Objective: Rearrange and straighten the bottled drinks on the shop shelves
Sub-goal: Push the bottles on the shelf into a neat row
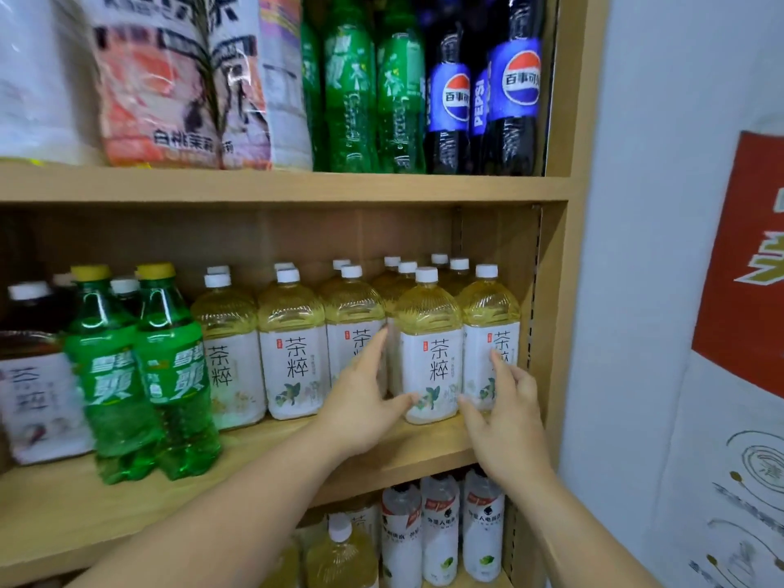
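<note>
Yellow tea bottle [429,354] stands between the hands: left hand [360,403], right hand [509,415].

Head camera faces forward, slightly downward, close to the middle shelf [51,511].
</note>
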